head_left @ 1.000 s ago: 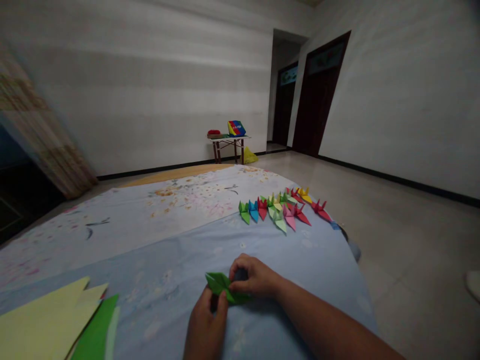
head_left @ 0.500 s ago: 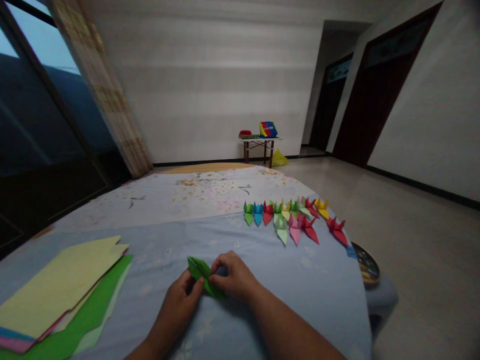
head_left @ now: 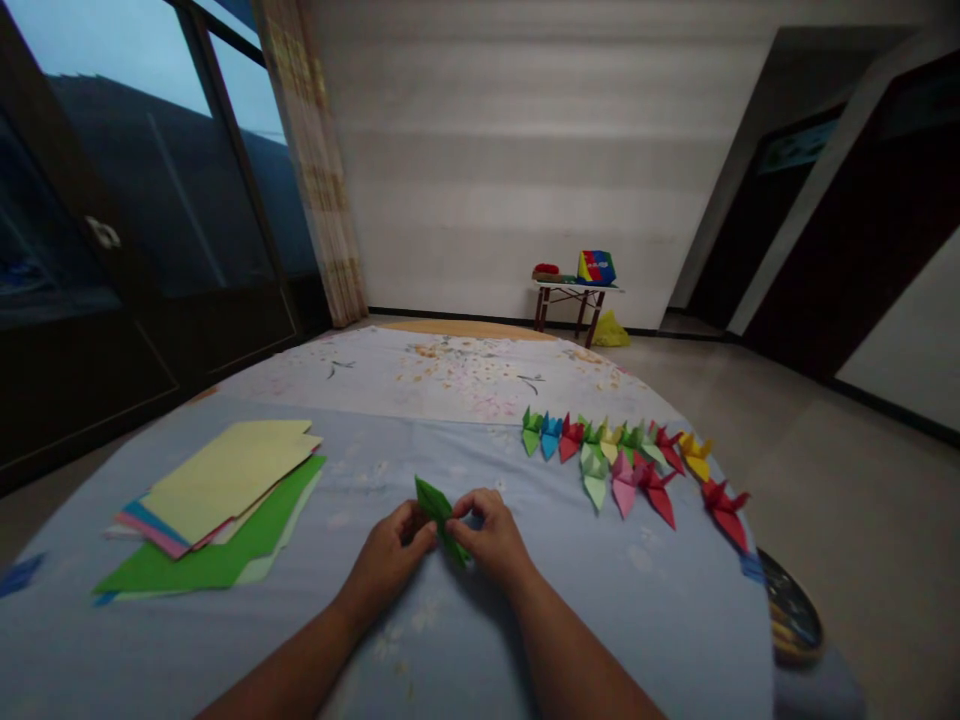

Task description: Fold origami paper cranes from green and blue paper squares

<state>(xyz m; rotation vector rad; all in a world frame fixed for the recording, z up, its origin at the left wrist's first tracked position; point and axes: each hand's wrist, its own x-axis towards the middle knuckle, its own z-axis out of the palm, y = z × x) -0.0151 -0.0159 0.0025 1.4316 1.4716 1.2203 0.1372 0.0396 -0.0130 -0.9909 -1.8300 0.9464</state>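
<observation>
A folded piece of green origami paper (head_left: 433,498) is held between both hands, a little above the cloth-covered table. On its left side, my left hand (head_left: 395,548) pinches it between thumb and fingers. My right hand (head_left: 491,535) grips it from the right, thumb and forefinger pressed together at its middle. Part of the green paper is hidden behind the fingers. Beyond my right hand stand several folded paper cranes, among them a blue one (head_left: 551,436), a pink one (head_left: 623,484) and a yellow one (head_left: 695,456).
A stack of coloured paper sheets (head_left: 232,480), pale yellow on top and green beneath, lies at the left. Blue tape (head_left: 22,575) marks the table's left edge. At the right, a round container (head_left: 791,610) sits below the table edge. A small table (head_left: 577,287) stands by the wall.
The camera view has turned left, so the table and cranes appear further right. The green paper is tilted more steeply, and both hands still grip it.
</observation>
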